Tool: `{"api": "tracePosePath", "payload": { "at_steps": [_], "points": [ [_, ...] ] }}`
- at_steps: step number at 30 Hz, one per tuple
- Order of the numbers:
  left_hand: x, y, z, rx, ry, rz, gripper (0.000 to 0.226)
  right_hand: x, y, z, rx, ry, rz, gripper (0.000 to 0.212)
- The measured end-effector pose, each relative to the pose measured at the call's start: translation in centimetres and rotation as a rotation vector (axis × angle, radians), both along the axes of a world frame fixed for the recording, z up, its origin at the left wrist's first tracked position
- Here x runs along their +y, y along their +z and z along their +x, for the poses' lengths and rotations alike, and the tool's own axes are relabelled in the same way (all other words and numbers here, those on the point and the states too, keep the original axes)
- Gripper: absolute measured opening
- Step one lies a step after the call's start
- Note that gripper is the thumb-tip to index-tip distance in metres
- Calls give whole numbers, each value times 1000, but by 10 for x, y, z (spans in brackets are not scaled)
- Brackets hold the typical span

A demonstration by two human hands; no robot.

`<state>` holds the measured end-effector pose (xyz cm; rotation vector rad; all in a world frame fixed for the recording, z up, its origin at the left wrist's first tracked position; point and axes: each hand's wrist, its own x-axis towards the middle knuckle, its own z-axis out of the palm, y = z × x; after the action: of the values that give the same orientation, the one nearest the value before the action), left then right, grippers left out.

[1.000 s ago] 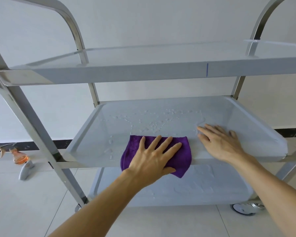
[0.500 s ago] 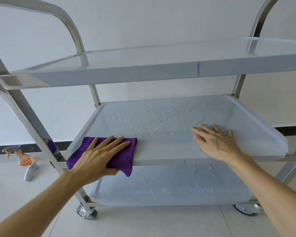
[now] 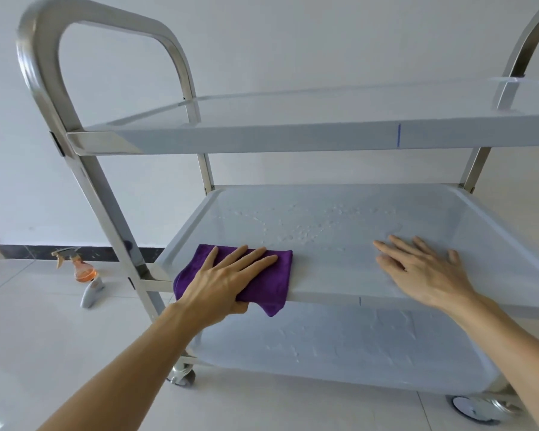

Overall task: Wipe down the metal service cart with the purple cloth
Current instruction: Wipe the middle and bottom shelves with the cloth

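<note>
Currently the left hand (image 3: 227,283) presses flat, fingers spread, on the purple cloth (image 3: 268,281) at the near left edge of the cart's middle shelf (image 3: 339,275), while the right hand (image 3: 423,272) rests flat with straight fingers on bare shelf to the cloth's right.

The head camera is looking forward and down, close in front of the cart's middle shelf (image 3: 339,275).

The left hand (image 3: 223,283) presses the purple cloth (image 3: 269,283) flat on the wet middle shelf (image 3: 339,269) of the metal cart (image 3: 84,181); the right hand (image 3: 423,270) rests flat nearby. A spray bottle (image 3: 86,275) stands on the floor.
</note>
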<state>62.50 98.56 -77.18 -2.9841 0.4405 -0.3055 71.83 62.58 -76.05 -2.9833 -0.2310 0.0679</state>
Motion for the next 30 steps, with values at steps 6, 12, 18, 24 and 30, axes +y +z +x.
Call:
{"api": "tracePosePath", "payload": {
  "at_steps": [6,12,18,24,30],
  "points": [
    [45,0,-29,21,184,-67,101,0,0,-1,-40,4,10,49],
    [26,2,-39,-30,196,-72,88,7,8,-2,-36,-31,17,44],
    [7,-4,-52,-65,198,-29,81,93,16,-13,-45,166,110,47],
    [-5,2,-49,120,159,-111,92,126,-13,-23,21,156,60,49],
    [16,28,-7,379,132,-242,91,121,-16,-19,14,125,19,50]
  ]
}}
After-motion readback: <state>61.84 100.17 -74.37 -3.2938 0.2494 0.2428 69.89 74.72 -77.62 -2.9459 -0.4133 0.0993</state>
